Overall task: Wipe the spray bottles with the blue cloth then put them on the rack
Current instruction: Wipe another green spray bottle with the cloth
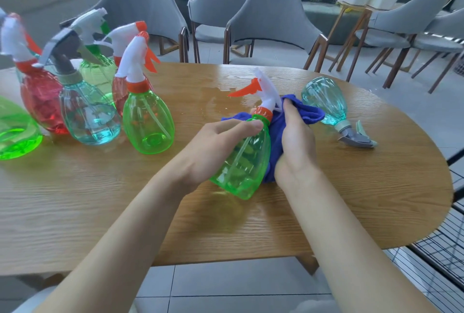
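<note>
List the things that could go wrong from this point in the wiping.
1. The left hand holds the tilted green bottle near its neck, above the table; if the plastic is slick, that grip may slip.
2. The teal bottle lies on its side beside the right hand and blue cloth; a wide wipe could roll it.
3. The wet-looking patch could re-dirty bottles.

I see an oval wood-grain table (351, 199). At its left stands a cluster of spray bottles: green (148, 124), teal (89, 114), red (41, 101) and others behind. At the right, a teal spray bottle (326, 101) lies on its side.
</note>
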Motion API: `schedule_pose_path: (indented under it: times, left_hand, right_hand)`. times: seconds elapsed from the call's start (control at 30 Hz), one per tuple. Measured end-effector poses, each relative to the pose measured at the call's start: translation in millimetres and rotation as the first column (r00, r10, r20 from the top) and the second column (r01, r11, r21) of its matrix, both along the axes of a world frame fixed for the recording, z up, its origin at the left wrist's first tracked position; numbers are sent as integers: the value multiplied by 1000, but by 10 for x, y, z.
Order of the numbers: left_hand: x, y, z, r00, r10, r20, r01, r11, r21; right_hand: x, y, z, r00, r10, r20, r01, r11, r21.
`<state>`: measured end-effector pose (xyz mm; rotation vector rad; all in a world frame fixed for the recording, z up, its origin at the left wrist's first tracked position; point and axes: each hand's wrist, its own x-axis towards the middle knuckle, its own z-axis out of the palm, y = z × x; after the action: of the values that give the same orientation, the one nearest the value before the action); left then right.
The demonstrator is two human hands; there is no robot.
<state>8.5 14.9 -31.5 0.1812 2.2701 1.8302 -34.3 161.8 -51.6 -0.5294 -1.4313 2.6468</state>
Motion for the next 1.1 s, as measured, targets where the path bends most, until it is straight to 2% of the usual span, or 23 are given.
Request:
schedule_pose_path:
  times: [0.07,0.13,0.23,0.3,0.4,0.5,0.63,0.8,0.93,1.0,1.1]
  left_hand:
    - [3,11,-14,1000,25,-7,-25,1000,-4]
    - [-25,6,-28,995,95,-38,-95,995,15]
    - [-103,-53,-55,968,238,-77,-235,971,46]
    - [-123,-68,-63,959,270,-88,-268,963,28]
    - [-112,-42,-64,956,259,-135,-265,964,-24]
    - [-99,-6,-75,961,206,-182,-223,971,-82]
    - [-75,14,-79,951,204,-231,-235,965,-114]
    - [-84,-15,-134,908,280,-311,-344,923,-174]
    - [-71,-5,-157,898,259,-357,-352,908,-228]
    - [-60,-1,-157,907,226,-355,-324,914,-245]
    - [-40,45,-148,914,210,-346,-306,919,-249]
  right_hand:
    - [-11,6,5,999,-33,2,33,999,7]
    - [-25,33,-7,994,-106,-25,108,990,88]
    - [-2,62,-14,972,-150,-181,198,938,285]
    - [59,39,28,956,-59,-288,192,866,461]
    - [155,-64,81,922,146,-360,114,784,610]
    - [188,-111,62,860,221,-460,208,671,711]
    - [151,-41,32,838,194,-511,339,548,765]
    - [182,-66,21,837,252,-486,334,468,818]
    - [177,-36,26,847,267,-461,303,469,829]
    - [168,-31,23,851,215,-479,346,457,820]
    - [164,-8,33,850,156,-503,377,485,789]
